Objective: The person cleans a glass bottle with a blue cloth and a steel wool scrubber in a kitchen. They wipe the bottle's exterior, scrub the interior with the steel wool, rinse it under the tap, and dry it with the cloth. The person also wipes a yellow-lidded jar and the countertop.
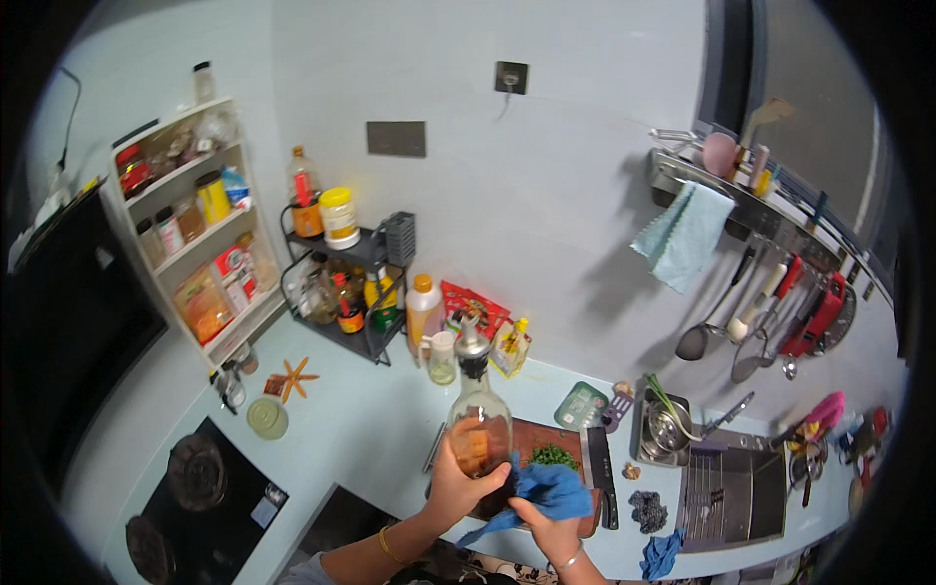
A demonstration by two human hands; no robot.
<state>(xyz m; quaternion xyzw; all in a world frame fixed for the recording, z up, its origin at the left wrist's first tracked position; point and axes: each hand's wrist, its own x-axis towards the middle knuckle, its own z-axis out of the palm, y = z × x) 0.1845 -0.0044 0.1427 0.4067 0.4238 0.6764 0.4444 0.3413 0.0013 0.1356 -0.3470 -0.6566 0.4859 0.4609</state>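
A clear glass bottle (479,409) with a metal pour spout stands upright in my left hand (457,482), held above the counter. Dark liquid shows low in it. My right hand (552,534) grips a blue cloth (552,491) against the bottle's lower side. Behind them lies a brown cutting board (537,431), partly hidden by the cloth and hands. Chopped green herbs (553,456) are piled on the board. A cleaver (601,468) with a black handle rests along the board's right side.
At left is a black gas stove (219,504). A black two-tier rack (344,256) holds bottles in the corner. A glass oil jug (442,360) stands behind the bottle. The sink (746,490) lies right, past a second blue cloth (662,554) and a steel scrubber (648,511).
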